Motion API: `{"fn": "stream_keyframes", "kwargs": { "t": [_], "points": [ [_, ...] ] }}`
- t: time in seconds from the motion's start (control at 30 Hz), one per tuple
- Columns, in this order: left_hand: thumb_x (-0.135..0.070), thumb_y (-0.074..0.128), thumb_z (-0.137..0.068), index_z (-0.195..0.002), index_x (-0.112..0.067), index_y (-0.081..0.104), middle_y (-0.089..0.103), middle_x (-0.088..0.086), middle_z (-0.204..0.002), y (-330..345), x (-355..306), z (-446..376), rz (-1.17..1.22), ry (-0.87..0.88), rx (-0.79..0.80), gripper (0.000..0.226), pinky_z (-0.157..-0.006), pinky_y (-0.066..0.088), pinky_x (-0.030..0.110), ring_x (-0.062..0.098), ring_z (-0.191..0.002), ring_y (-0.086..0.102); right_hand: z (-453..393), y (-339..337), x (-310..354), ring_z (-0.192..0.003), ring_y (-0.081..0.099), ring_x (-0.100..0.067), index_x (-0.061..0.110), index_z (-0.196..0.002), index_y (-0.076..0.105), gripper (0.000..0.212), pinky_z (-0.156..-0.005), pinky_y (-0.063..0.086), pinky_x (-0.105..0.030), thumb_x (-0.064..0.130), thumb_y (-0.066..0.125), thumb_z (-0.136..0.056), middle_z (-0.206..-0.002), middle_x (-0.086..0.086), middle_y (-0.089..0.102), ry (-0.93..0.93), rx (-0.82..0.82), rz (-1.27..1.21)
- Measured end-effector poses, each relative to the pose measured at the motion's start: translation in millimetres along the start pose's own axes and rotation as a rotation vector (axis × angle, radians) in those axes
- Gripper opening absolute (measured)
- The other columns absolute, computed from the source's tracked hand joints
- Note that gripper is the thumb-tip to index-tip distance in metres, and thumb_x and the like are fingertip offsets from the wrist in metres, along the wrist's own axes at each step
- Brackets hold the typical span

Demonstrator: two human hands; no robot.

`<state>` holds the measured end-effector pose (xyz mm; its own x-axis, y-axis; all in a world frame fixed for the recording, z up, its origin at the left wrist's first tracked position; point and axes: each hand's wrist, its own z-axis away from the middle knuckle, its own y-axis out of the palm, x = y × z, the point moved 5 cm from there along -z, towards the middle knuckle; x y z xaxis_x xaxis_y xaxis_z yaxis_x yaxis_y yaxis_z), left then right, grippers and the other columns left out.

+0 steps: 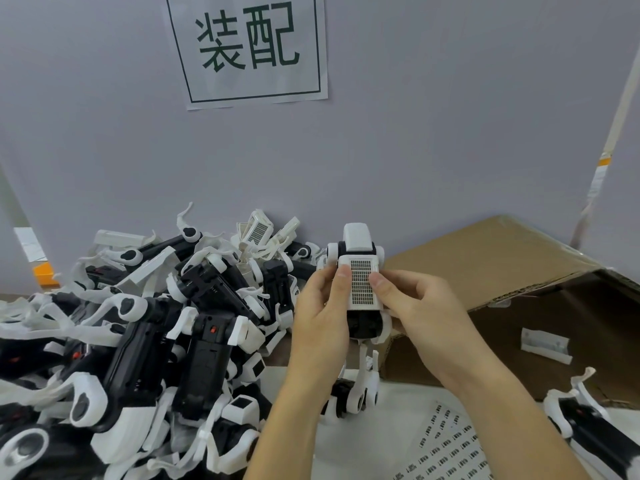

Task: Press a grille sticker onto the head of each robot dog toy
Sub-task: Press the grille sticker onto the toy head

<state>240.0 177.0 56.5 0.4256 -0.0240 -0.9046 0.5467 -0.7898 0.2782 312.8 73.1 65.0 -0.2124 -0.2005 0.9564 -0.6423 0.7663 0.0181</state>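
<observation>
I hold one black-and-white robot dog toy (358, 244) upright in front of me, head toward me. A dark grille sticker (362, 283) lies on the white top of its head. My left hand (320, 320) grips the head from the left, thumb at the sticker's left edge. My right hand (426, 306) grips it from the right, thumb touching the sticker's upper right edge. The toy's white legs hang below my hands. A white sticker sheet (446, 448) with rows of small dark stickers lies on the table under my right forearm.
A big pile of robot dog toys (166, 327) fills the table's left side up to the grey wall. An open cardboard box (519, 271) stands at the right. Another toy (585, 427) lies at the lower right. A paper sign (247, 46) hangs on the wall.
</observation>
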Motion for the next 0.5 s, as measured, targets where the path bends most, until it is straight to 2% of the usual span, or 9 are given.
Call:
{"fn": "stream_keyframes", "kwargs": {
  "t": [0.13,0.2,0.27,0.4,0.5],
  "points": [
    [-0.028,0.054,-0.099,-0.118,-0.007,0.067,0.077,0.006,-0.1,1,-2,1,0.025,0.013,0.004,0.032,-0.066,0.055,0.016,0.011,-0.087,0.075,-1,-2,-3,-0.102,0.074,-0.017,0.019,-0.109,0.076,0.019,-0.09,0.059,-0.04,0.025,0.063,-0.097,-0.103,-0.001,0.079,0.025,-0.015,-0.079],
    [-0.037,0.059,-0.089,-0.117,-0.007,0.066,0.077,0.006,-0.098,0,-3,1,0.009,0.038,-0.011,0.041,-0.065,0.055,0.016,0.011,-0.085,0.074,-1,1,-3,-0.102,0.074,-0.02,0.016,-0.11,0.076,0.025,-0.086,0.06,-0.036,0.03,0.06,-0.098,-0.104,-0.004,0.078,0.044,0.017,-0.123],
    [-0.037,0.061,-0.09,-0.115,-0.01,0.066,0.076,0.004,-0.096,-1,-2,1,-0.021,0.054,-0.028,0.037,-0.066,0.055,0.017,0.011,-0.085,0.074,0,5,-3,-0.098,0.075,-0.02,0.014,-0.106,0.078,0.035,-0.079,0.062,-0.032,0.039,0.056,-0.099,-0.102,-0.006,0.079,0.06,0.024,-0.14],
    [-0.033,0.059,-0.098,-0.111,-0.01,0.071,0.078,0.002,-0.093,1,1,2,-0.046,0.023,-0.046,0.029,-0.065,0.055,0.017,0.012,-0.084,0.075,1,9,-7,-0.089,0.077,-0.02,0.014,-0.091,0.081,0.036,-0.08,0.061,-0.039,0.04,0.058,-0.098,-0.09,-0.005,0.08,0.06,-0.114,-0.122],
    [-0.037,0.056,-0.1,-0.096,-0.01,0.078,0.079,0.006,-0.086,0,3,2,-0.055,-0.043,-0.058,0.035,-0.062,0.057,0.019,0.016,-0.079,0.076,3,12,-8,-0.084,0.077,-0.017,0.015,-0.089,0.081,0.032,-0.073,0.061,-0.034,0.039,0.062,-0.096,-0.087,-0.003,0.08,0.039,-0.161,-0.116]
  ]
}}
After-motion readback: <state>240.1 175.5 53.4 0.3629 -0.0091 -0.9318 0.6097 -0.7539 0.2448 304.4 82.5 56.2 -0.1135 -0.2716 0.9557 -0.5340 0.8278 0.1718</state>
